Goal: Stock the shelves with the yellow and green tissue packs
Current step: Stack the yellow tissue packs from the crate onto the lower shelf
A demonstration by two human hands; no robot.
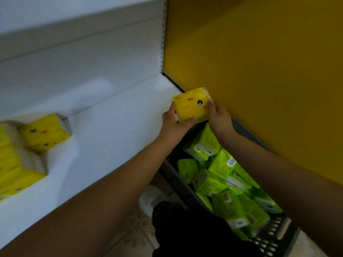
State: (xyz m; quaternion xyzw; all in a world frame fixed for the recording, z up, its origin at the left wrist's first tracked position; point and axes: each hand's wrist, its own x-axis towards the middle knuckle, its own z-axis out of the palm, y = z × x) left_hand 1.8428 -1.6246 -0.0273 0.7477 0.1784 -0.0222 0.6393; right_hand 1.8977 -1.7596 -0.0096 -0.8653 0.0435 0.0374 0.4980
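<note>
Dim, flat indoor light w/ yellow-green cast. Soft glare patch on glossy white shelf board (104, 115). Stacked yellow plastic-wrapped tissue packs (44, 133) at left edge motion-blurred. Wide-angle bending at edges; forearms dark, underexposed.

the shelf (115, 115) is the landmark. stacked tissue packs (45, 133) lie on its left end. a held pack (191, 106) sits at its right end, between both hands. right of and below the shelf, a crate (274, 232) holds loose packs (220, 180).
</note>
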